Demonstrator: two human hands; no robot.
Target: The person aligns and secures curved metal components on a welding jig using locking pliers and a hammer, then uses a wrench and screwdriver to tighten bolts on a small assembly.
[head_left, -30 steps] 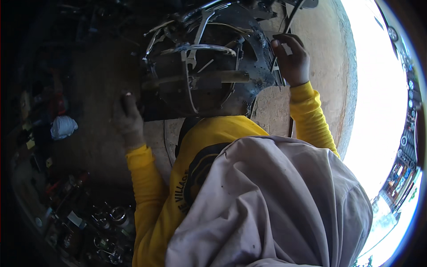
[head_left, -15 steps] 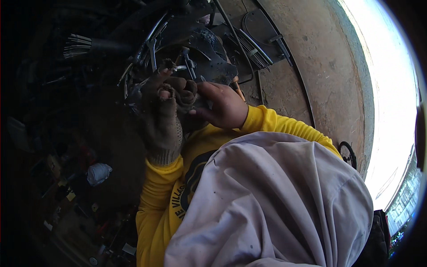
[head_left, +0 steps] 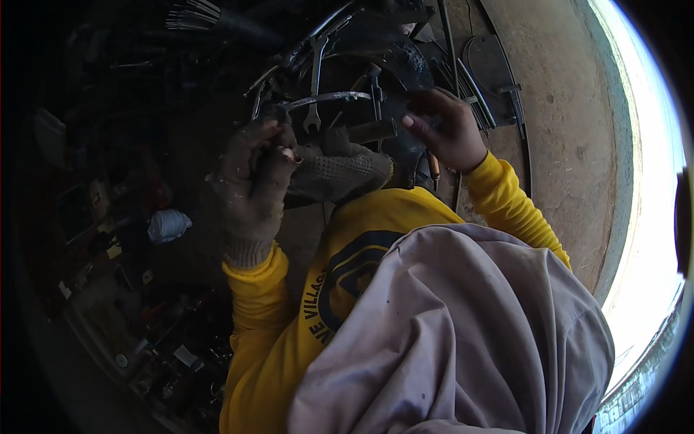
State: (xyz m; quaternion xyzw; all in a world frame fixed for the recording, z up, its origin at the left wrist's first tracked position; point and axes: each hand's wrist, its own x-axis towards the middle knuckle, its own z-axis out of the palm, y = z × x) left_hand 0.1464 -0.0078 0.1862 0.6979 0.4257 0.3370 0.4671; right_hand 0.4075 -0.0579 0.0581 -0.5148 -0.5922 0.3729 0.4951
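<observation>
A knit work glove (head_left: pixel 262 204) is already covering the left hand (head_left: pixel 249 170); the right hand (head_left: pixel 454 132) is showing bare.
The gloved fingers are gripping one end of a second, dotted glove (head_left: pixel 334 173), which is reaching toward the right hand without covering it. That hand is curling loosely, apparently holding nothing; a fork-ended spanner (head_left: pixel 316 76) is lying beyond.

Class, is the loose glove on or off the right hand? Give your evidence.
Off. The right hand is bare; the loose glove is held in the gloved left hand.
</observation>
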